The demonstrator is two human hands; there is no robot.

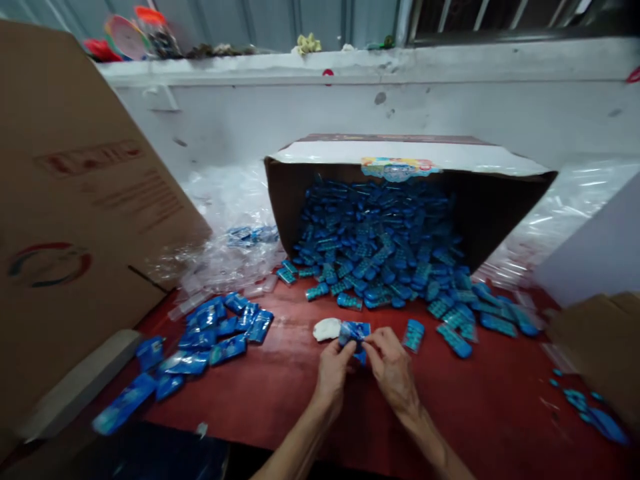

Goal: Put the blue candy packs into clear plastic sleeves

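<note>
My left hand [333, 373] and my right hand [393, 370] meet over the red table, both pinching a small printed blue packet [355, 329] between thumb and fingers. My fingers cover its lower part. A crumpled white piece [327, 329] lies just left of the packet; whether they touch I cannot tell. To the right of my right hand is one small blue keypad-like piece [413, 335] that resembles a toy phone. Several glossy blue packets [200, 337] are piled on the left side of the table.
A cardboard box [505, 213] lies on its side, spilling a heap of blue keypad-like pieces [380, 253]. Clear plastic bags [230, 260] lie beside it. A tall carton [75, 220] stands at left, another carton [600, 347] at right. Small blue bits [577, 400] lie on the red table [285, 393].
</note>
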